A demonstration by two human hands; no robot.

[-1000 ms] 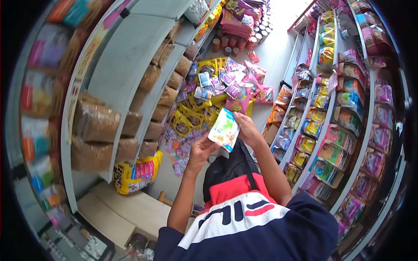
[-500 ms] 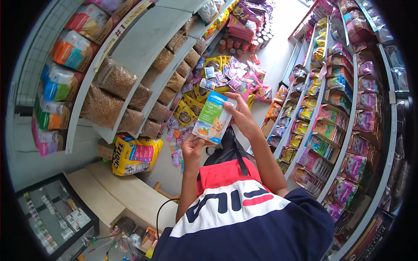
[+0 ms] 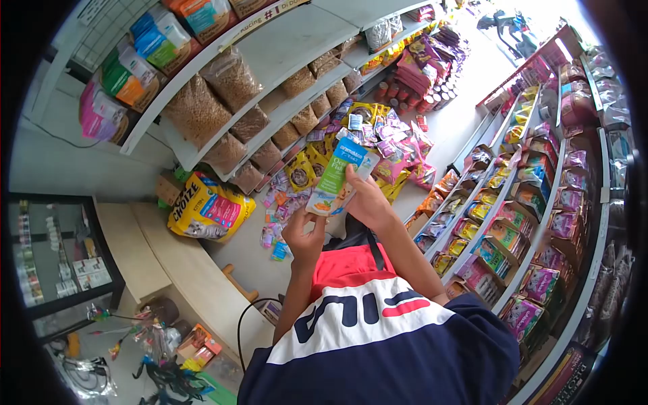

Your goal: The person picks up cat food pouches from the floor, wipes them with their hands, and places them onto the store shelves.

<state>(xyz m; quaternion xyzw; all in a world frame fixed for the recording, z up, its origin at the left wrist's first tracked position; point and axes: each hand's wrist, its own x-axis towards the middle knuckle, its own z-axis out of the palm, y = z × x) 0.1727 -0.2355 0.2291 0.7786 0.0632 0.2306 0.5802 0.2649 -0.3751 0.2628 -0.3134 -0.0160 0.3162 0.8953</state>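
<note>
A blue, green and white cat food pouch (image 3: 332,181) marked "Ocean Fish" is held up in front of my chest, tilted and turned partly side-on. My right hand (image 3: 368,197) grips its right side, with the thumb across the front. Down at the lower left corner, my left hand (image 3: 304,233) pinches the edge between thumb and fingers. Part of the printed front is covered by my right thumb. Beyond the pouch, a loose pile of purple and pink packets (image 3: 398,145) and yellow bags (image 3: 307,169) lies on the floor.
Shelves at left carry clear bags of kibble (image 3: 197,111). A yellow kitten food bag (image 3: 209,208) stands by a wooden counter (image 3: 172,270). Racks of pouches (image 3: 503,236) line the right. A glass display case (image 3: 64,256) sits at far left, with wrapped toys (image 3: 158,337) below.
The pouch has turned and leans more to the right, its front now seen at a slant. My head view has rotated, so the left shelves and counter sit differently. Both hands keep hold.
</note>
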